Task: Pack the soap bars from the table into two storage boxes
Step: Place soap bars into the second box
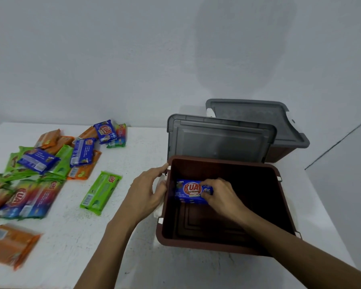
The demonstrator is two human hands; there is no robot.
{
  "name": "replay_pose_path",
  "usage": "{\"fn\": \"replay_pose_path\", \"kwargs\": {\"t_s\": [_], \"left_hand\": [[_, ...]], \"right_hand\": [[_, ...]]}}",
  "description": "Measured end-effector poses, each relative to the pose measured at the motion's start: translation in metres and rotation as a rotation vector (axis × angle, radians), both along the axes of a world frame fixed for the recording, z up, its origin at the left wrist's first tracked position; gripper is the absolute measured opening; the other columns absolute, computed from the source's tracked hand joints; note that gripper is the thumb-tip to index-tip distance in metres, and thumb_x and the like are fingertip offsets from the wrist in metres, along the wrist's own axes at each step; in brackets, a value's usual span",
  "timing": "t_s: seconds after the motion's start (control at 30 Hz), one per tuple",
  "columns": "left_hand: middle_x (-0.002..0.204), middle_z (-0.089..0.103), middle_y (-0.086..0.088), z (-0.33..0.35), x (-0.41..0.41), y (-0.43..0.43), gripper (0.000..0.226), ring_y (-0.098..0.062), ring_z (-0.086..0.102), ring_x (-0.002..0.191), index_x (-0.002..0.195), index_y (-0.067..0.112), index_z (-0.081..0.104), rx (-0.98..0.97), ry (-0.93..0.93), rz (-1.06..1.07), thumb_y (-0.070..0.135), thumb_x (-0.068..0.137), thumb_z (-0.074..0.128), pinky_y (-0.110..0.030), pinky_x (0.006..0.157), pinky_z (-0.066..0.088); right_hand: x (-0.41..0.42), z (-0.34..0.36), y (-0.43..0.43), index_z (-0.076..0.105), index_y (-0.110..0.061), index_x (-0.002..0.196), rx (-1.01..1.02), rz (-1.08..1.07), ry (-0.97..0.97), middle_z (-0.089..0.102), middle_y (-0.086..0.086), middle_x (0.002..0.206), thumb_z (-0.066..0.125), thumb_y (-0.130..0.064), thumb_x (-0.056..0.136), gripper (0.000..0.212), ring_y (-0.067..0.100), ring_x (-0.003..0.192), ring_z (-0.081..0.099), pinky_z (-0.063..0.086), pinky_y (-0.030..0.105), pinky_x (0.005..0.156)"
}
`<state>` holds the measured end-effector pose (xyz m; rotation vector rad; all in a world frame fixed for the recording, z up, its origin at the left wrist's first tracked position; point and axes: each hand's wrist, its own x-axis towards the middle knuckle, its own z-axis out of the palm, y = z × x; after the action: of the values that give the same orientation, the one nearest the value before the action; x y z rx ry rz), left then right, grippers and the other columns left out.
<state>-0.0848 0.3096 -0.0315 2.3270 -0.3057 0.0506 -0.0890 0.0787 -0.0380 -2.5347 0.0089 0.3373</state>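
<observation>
Brown box (217,246), largely vacant: right grip (219,195) is pinching blue soap bar (189,191) inside, left grip (148,192) is clasping its rim.

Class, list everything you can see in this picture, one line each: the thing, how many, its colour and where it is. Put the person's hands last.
open storage box: 1, brown, near right of the table
loose lid: 1, grey, propped up behind the open box
second storage box: 1, brown with a grey lid on, far right at the back
held soap bar: 1, blue, inside the open box
lone green soap bar: 1, green, on the table left of the open box
soap bar pile: many, count unclear; blue, green, orange, multicolour; left of the table
orange soap bar: 1, orange, near left corner
table: 1, white, under everything
left hand: 1, holds the open box's left side
right hand: 1, grips the blue bar
</observation>
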Motion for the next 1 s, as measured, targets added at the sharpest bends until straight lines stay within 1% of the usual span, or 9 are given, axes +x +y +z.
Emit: {"fn": "replay_pose_path", "kwargs": {"t_s": [0.1,0.17,0.27,0.4,0.53,0.7,0.83,0.93,1.0], "left_hand": [[0.133,0.057,0.011,0.001,-0.001,0.003,0.05,-0.002,0.05,0.116,0.143,0.033,0.042,0.003,0.021,-0.019,0.034,0.094,0.049,-0.025,0.097,0.043],[0.13,0.056,0.017,0.004,-0.003,0.007,0.054,-0.001,0.052,0.114,0.143,0.041,0.037,0.009,0.026,-0.053,0.042,0.09,0.046,-0.023,0.095,0.043],[0.127,0.054,0.021,0.005,-0.006,0.016,0.055,0.005,0.053,0.109,0.142,0.044,0.035,-0.01,0.036,-0.059,0.046,0.088,0.048,-0.014,0.09,0.04],[0.128,0.058,0.018,0.001,-0.013,0.041,0.043,0.007,0.053,0.107,0.136,0.036,0.048,0.008,0.013,0.005,0.036,0.094,0.056,-0.003,0.085,0.035],[0.123,0.06,0.015,0.0,-0.022,0.081,0.036,0.005,0.054,0.104,0.13,0.031,0.056,0.035,0.017,0.103,0.03,0.094,0.057,-0.002,0.083,0.034],[0.124,0.062,0.002,-0.007,-0.04,0.14,0.034,-0.016,0.059,0.109,0.126,0.023,0.06,0.141,0.007,0.329,0.024,0.092,0.06,-0.026,0.085,0.043],[0.131,0.056,-0.01,-0.025,-0.06,0.186,0.038,-0.032,0.053,0.117,0.124,0.018,0.061,0.322,0.097,0.592,0.029,0.088,0.063,-0.045,0.091,0.047],[0.148,0.034,-0.018,-0.035,-0.073,0.209,0.049,-0.043,0.034,0.133,0.134,0.024,0.05,0.441,0.276,0.794,0.041,0.09,0.058,-0.055,0.101,0.036],[0.156,0.014,-0.018,-0.041,-0.08,0.217,0.053,-0.041,0.014,0.142,0.14,0.029,0.041,0.434,0.386,0.868,0.049,0.092,0.052,-0.059,0.106,0.028]], "right_hand": [[0.002,0.005,-0.002,0.052,-0.02,0.135,-0.022,0.032,0.046,0.053,0.009,0.132,0.061,-0.027,0.094,0.043,0.018,0.115,0.057,0.054,0.027,0.087],[0.002,0.012,0.002,0.049,-0.021,0.137,-0.11,0.066,0.033,0.055,0.009,0.13,0.06,-0.032,0.094,0.046,0.018,0.111,0.059,0.054,0.028,0.085],[0.002,0.031,0.015,0.05,-0.022,0.135,-0.202,0.079,-0.088,0.057,0.007,0.125,0.056,-0.037,0.094,0.044,0.017,0.106,0.059,0.05,0.026,0.079],[0.005,0.062,0.047,0.059,-0.024,0.118,-0.2,0.093,-0.321,0.062,0.0,0.109,0.05,-0.039,0.096,0.028,0.016,0.099,0.059,0.047,0.029,0.077],[0.008,0.081,0.09,0.06,-0.024,0.108,-0.145,0.163,-0.456,0.06,-0.004,0.095,0.049,-0.036,0.096,0.02,0.013,0.087,0.053,0.041,0.028,0.066],[0.018,0.074,0.158,0.053,-0.026,0.125,-0.081,0.383,-0.371,0.059,0.001,0.111,0.046,-0.037,0.097,0.031,0.022,0.104,0.055,0.048,0.036,0.08],[0.031,0.054,0.211,0.043,-0.026,0.137,-0.152,0.587,-0.234,0.052,0.007,0.12,0.047,-0.034,0.098,0.04,0.029,0.106,0.055,0.047,0.037,0.08],[0.042,0.034,0.245,0.032,-0.032,0.145,-0.273,0.704,-0.093,0.039,0.011,0.135,0.051,-0.034,0.095,0.053,0.034,0.109,0.056,0.048,0.038,0.08],[0.048,0.022,0.263,0.023,-0.039,0.149,-0.368,0.772,0.017,0.019,0.015,0.153,0.052,-0.039,0.095,0.061,0.036,0.119,0.052,0.048,0.039,0.086]]}}
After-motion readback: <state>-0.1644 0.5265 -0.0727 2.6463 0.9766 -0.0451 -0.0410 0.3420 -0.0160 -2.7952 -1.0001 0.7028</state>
